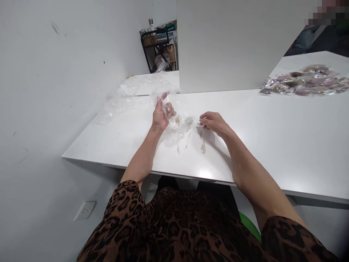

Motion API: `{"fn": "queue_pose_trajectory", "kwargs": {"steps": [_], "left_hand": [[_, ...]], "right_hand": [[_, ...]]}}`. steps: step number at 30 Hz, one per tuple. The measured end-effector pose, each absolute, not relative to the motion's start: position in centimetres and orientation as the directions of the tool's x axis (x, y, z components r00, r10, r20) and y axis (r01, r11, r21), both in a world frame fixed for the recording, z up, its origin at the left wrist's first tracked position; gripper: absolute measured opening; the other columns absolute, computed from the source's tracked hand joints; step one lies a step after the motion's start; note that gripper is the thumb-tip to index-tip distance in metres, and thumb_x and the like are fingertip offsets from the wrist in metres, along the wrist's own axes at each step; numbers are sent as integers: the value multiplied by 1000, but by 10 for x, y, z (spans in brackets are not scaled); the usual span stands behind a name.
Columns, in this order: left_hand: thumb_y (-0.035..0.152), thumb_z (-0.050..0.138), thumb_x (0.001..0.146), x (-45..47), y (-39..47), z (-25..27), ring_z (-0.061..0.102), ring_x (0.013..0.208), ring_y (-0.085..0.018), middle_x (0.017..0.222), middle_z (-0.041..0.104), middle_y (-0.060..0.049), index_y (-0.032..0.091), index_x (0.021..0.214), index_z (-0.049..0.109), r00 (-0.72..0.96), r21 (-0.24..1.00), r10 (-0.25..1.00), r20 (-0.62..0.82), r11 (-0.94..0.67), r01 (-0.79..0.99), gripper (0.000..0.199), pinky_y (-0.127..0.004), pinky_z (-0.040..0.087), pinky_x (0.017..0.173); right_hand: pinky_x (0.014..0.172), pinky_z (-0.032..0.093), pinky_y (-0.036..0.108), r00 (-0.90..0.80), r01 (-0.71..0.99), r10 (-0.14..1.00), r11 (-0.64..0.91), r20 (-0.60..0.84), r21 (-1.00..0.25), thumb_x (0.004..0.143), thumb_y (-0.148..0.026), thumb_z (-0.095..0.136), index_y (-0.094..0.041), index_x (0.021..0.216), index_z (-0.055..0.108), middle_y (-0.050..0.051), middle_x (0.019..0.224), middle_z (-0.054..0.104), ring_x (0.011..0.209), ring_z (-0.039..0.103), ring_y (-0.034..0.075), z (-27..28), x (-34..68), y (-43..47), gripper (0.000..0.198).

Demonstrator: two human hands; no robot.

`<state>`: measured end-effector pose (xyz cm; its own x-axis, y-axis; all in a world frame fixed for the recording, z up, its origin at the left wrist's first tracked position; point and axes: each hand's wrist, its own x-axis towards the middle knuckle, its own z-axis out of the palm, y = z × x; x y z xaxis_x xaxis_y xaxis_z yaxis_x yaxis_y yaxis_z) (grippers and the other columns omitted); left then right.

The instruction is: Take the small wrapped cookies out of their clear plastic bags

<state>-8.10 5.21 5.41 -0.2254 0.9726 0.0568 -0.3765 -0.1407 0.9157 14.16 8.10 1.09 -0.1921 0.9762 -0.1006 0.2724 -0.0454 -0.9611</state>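
The white counter [286,142] runs across the view and is cut off at the right edge. An upright pale panel [234,43] rises at its back edge, its top out of frame. Clear plastic film [178,125] lies over the left part of the counter and reaches to the space between the hands; whether it is one piece or several cannot be determined. Wrapped oval items [304,87] lie at the far right, blurred, contents not identifiable. Behind the counter, a black rack [155,44] is partly hidden by the panel.

Left hand [163,114]: palm turned inward, thumb extended upward, fingers curled, film over the fingers. The film's glare obscures the fingertips; whether they grip it cannot be told. Right hand [214,122]: back of hand uppermost, wrist bent inward, fingers bent toward the thumb, tips just beside the film's right end. Whether they pinch an edge cannot be told.

Small brownish marks [203,147] show on the counter below the hands; their nature is unclear.
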Motion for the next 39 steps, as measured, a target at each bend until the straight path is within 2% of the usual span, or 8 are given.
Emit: {"fn": "queue_pose_trajectory", "kwargs": {"steps": [5, 11, 17, 23, 26, 29, 34, 39], "left_hand": [[66, 45, 102, -77, 43, 65, 45, 43, -9, 58, 50, 5, 31, 133, 65, -169, 855, 986, 7, -94, -510, 50, -24, 40, 49], [59, 50, 103, -47, 42, 68, 53, 47, -10, 74, 66, -1, 32, 134, 66, 5, 814, 1000, 25, -18, -581, 44, -24, 40, 47], [57, 53, 102, -34, 48, 71, 68, 67, -16, 105, 70, -7, 32, 138, 63, -43, 816, 995, 93, -101, -569, 44, -25, 49, 55], [62, 53, 100, -67, 57, 75, 71, 77, -16, 114, 70, -8, 36, 138, 64, -197, 789, 972, 128, -220, -574, 47, -24, 52, 59], [63, 47, 102, -81, 60, 70, 60, 58, -10, 112, 72, -9, 34, 131, 68, -198, 772, 969, 147, -237, -590, 46, -22, 44, 49], [60, 35, 106, -82, 58, 66, 44, 44, -6, 116, 74, -9, 32, 128, 69, -115, 763, 969, 217, -242, -600, 49, -22, 39, 43], [65, 52, 99, -63, 43, 71, 60, 52, -10, 121, 74, -10, 33, 129, 69, -49, 810, 992, 116, -124, -573, 48, -21, 38, 43], [59, 46, 104, -55, 30, 77, 52, 43, -5, 107, 75, -9, 26, 123, 70, 84, 875, 994, 72, -23, -483, 45, -17, 36, 40]], "right_hand": [[62, 47, 28, -240, 187, 970, -2, -47, -982, 81, -23, 78, -17, 81, 68, 4, 73, 69, 61, 58, 12, 11, 142, 80, 12], [66, 47, 27, -495, -36, 865, 68, 78, -997, 75, -50, 85, -20, 104, 72, 5, 97, 72, 81, 62, 15, 16, 138, 71, 44], [58, 42, 27, -529, 12, 848, -33, -34, -999, 66, -33, 84, -19, 95, 67, 2, 78, 66, 68, 58, 15, 12, 135, 75, 36], [70, 46, 33, -433, 290, 892, 5, -126, -957, 72, -23, 74, -18, 92, 68, 7, 87, 68, 77, 61, 20, 15, 160, 89, 21], [90, 50, 45, -277, 552, 961, 151, -9, -820, 76, -30, 75, -18, 104, 71, 14, 112, 69, 103, 62, 31, 7, 164, 97, 30], [103, 47, 57, -196, 611, 969, 239, 148, -755, 80, -42, 72, -19, 126, 67, 18, 134, 61, 124, 54, 40, -5, 159, 104, 51], [109, 44, 58, -187, 426, 929, 371, 321, -825, 71, -55, 81, -22, 141, 56, 15, 140, 60, 131, 52, 40, -16, 148, 107, 81], [86, 55, 39, -202, 4, 926, 326, 318, -946, 79, -58, 77, -22, 93, 68, 6, 99, 71, 96, 67, 23, -2, 148, 100, 40]]}}
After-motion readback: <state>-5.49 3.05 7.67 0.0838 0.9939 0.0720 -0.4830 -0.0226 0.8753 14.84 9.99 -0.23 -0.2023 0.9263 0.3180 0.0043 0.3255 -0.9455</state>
